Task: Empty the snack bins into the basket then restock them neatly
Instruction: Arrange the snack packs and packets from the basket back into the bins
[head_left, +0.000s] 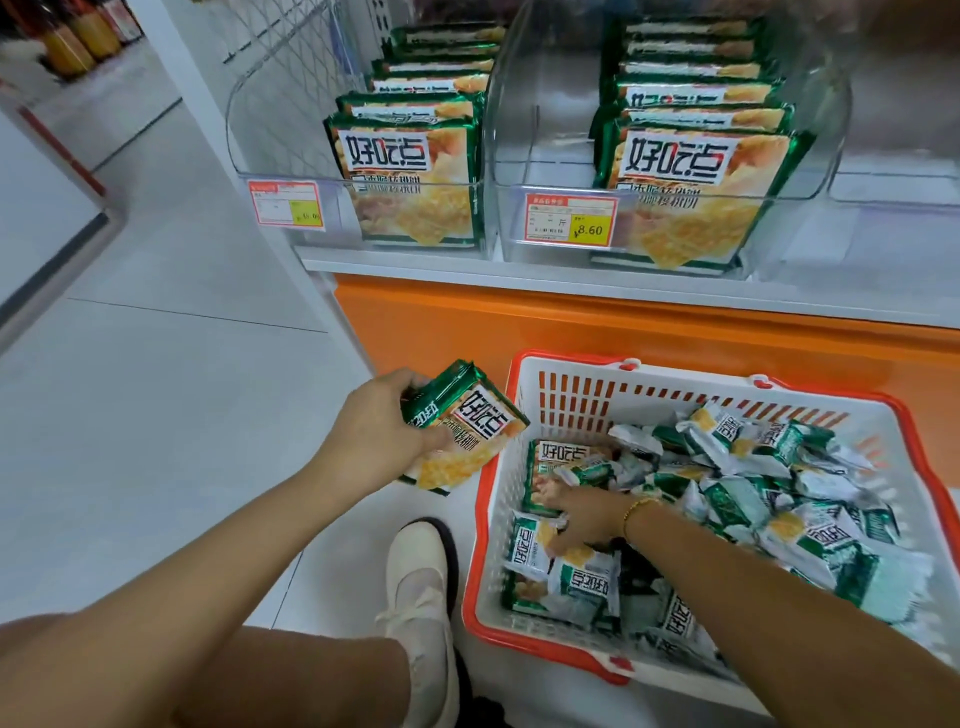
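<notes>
White shop flooring runs under an orange-fronted shelf (623, 280) carrying two clear snack bins; the left bin (291, 156) and the right bin (810, 156) each hold one row of green packets standing face-out, about six showing in each. A white basket with an orange rim (488, 519) sits on the floor below them.

The left hand (384, 421), just outside the basket's left wall, has its grip pressed around a small stack of packets (467, 431), seemingly two or three held face up. The right hand (576, 514) is down inside the basket with its grip closing on a loose packet (535, 540); whether it has it firmly pinched cannot be told. Around and beyond that grip lies a jumbled heap of packets (779, 493), too tangled to count, certainly well over a dozen.

The step looks like gathering packets for restocking. Doing it well would mean turning each picked packet to the same face and edge as the left-hand stack, squaring the stack, then sliding it upright behind the existing row. A loose stack may fan out and slip.
</notes>
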